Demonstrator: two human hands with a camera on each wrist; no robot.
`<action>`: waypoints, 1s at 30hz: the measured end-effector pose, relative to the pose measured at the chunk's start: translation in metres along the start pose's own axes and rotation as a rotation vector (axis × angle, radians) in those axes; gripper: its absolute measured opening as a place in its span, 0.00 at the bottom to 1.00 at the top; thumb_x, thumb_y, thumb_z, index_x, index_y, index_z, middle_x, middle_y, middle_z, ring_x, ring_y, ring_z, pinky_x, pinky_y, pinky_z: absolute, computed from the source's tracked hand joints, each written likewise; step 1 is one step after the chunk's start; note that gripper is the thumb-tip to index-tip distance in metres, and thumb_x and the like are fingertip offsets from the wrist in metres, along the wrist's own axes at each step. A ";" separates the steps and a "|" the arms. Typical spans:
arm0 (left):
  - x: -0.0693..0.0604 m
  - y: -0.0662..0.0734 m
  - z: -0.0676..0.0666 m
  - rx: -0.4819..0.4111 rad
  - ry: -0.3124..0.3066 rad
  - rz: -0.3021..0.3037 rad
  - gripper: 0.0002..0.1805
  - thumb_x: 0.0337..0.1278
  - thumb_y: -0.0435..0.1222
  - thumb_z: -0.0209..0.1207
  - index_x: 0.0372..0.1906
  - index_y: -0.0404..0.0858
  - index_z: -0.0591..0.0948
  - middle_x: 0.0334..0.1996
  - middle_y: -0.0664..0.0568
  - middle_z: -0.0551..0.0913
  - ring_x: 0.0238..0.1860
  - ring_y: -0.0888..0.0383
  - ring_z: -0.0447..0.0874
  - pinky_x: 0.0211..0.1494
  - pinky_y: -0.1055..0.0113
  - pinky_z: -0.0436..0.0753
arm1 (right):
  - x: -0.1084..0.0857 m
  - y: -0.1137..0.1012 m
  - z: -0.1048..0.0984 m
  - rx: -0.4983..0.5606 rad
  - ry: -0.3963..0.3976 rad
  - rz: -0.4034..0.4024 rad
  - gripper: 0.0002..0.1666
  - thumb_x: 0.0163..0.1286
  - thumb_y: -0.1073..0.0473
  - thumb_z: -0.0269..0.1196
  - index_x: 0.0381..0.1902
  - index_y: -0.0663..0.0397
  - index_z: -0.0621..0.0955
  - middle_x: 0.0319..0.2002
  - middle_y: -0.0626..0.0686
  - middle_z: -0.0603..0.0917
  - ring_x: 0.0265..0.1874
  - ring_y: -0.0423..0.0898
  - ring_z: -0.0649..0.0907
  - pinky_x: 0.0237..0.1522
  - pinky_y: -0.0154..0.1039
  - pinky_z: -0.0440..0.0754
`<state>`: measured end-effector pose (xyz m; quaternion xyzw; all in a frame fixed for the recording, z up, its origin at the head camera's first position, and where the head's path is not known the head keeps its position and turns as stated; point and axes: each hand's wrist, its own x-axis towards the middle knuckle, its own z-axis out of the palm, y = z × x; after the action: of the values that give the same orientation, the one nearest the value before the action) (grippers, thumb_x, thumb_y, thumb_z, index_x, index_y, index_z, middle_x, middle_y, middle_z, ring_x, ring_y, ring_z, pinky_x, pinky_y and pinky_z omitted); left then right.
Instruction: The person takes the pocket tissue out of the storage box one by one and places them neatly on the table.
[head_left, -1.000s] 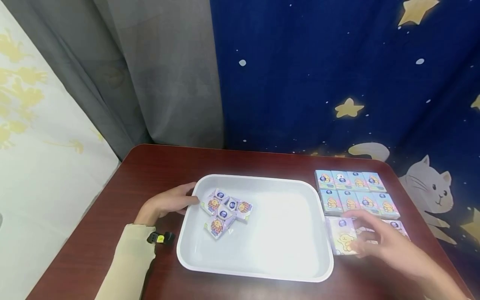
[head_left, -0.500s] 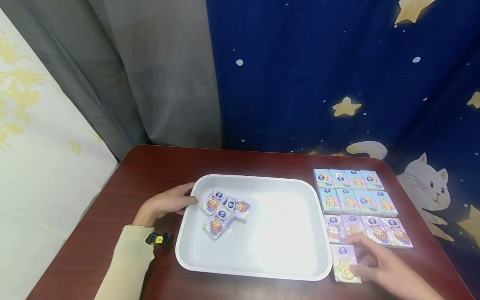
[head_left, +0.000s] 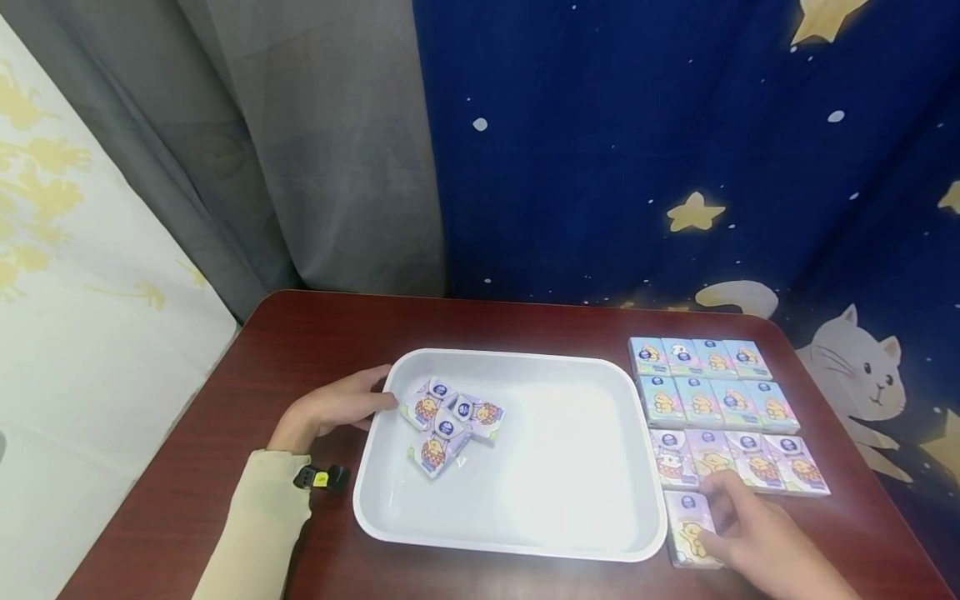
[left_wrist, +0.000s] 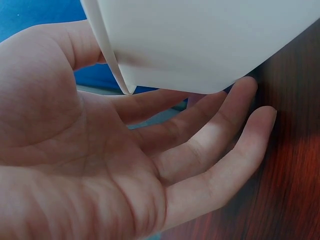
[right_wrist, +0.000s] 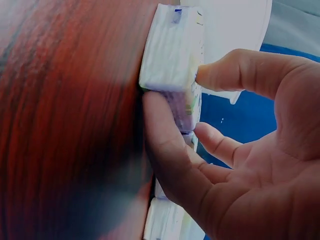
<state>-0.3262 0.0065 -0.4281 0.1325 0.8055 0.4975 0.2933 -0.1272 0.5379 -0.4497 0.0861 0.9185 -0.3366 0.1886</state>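
My left hand (head_left: 336, 407) grips the left rim of a white plastic tray (head_left: 566, 467); in the left wrist view its thumb goes over the rim and the fingers (left_wrist: 200, 150) lie beneath. Three purple tissue packs (head_left: 437, 450) lie overlapping inside the tray on the left. To the right of the tray, my right hand (head_left: 761, 533) holds a purple tissue pack (head_left: 686, 517) flat on the table. The right wrist view shows the thumb on that pack's (right_wrist: 170, 55) printed face and a finger along its side edge.
Beyond the right hand, blue tissue packs (head_left: 701, 400) form two rows, with a purple row (head_left: 712, 454) nearer. They stand close to the tray's right rim. The dark red table (head_left: 330, 325) ends at grey and blue curtains (head_left: 540, 208).
My right hand has brought the purple tissue pack down toward the near side and set it below the purple row. Over the last half second it barely moved. My left hand stays on the tray.
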 end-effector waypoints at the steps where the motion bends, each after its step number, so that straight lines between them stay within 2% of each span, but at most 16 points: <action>1: 0.000 0.000 0.000 0.000 -0.001 0.001 0.35 0.77 0.33 0.61 0.82 0.32 0.64 0.58 0.38 0.85 0.50 0.44 0.91 0.54 0.42 0.91 | 0.000 0.000 0.000 -0.006 -0.002 0.006 0.33 0.66 0.61 0.76 0.64 0.62 0.73 0.45 0.52 0.85 0.42 0.50 0.85 0.42 0.46 0.86; 12: 0.002 -0.003 -0.001 -0.009 -0.003 -0.001 0.34 0.77 0.33 0.61 0.81 0.34 0.66 0.57 0.39 0.86 0.49 0.44 0.91 0.54 0.43 0.91 | 0.004 -0.003 0.000 -0.035 0.023 -0.033 0.29 0.68 0.63 0.74 0.61 0.62 0.74 0.42 0.52 0.84 0.40 0.49 0.84 0.40 0.42 0.85; 17: 0.001 -0.002 -0.001 -0.008 -0.004 -0.001 0.33 0.76 0.33 0.61 0.81 0.34 0.67 0.57 0.39 0.86 0.49 0.44 0.91 0.54 0.43 0.92 | 0.006 -0.009 -0.006 -0.112 0.066 -0.078 0.25 0.65 0.62 0.77 0.54 0.59 0.76 0.37 0.50 0.82 0.35 0.47 0.82 0.35 0.39 0.81; 20: 0.000 -0.001 -0.001 -0.007 -0.013 0.010 0.34 0.77 0.32 0.60 0.82 0.33 0.65 0.58 0.38 0.85 0.50 0.44 0.91 0.54 0.43 0.91 | 0.008 -0.018 -0.014 -0.186 0.115 -0.141 0.22 0.63 0.62 0.78 0.47 0.56 0.76 0.32 0.48 0.81 0.32 0.45 0.81 0.32 0.39 0.78; 23: -0.001 0.001 0.000 -0.016 -0.019 0.014 0.34 0.77 0.32 0.59 0.82 0.34 0.66 0.58 0.37 0.85 0.50 0.43 0.91 0.55 0.42 0.91 | 0.012 -0.031 -0.024 -0.247 0.169 -0.197 0.21 0.64 0.61 0.78 0.46 0.57 0.78 0.32 0.47 0.82 0.32 0.45 0.81 0.33 0.42 0.79; 26: -0.001 0.002 0.000 -0.022 -0.019 0.015 0.33 0.77 0.32 0.59 0.82 0.34 0.66 0.58 0.38 0.85 0.50 0.43 0.91 0.54 0.42 0.91 | 0.016 -0.049 -0.034 -0.259 0.200 -0.223 0.18 0.68 0.59 0.76 0.49 0.57 0.80 0.35 0.49 0.85 0.33 0.47 0.83 0.36 0.48 0.84; 30: -0.001 0.000 0.000 -0.025 -0.017 0.013 0.33 0.77 0.32 0.60 0.81 0.34 0.66 0.57 0.38 0.85 0.49 0.43 0.91 0.54 0.42 0.91 | 0.023 -0.077 -0.039 -0.261 0.228 -0.294 0.13 0.68 0.61 0.74 0.46 0.51 0.81 0.34 0.47 0.85 0.32 0.46 0.82 0.35 0.46 0.83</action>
<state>-0.3254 0.0063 -0.4273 0.1381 0.7957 0.5084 0.2988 -0.1811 0.5053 -0.3864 -0.0360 0.9723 -0.2270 0.0420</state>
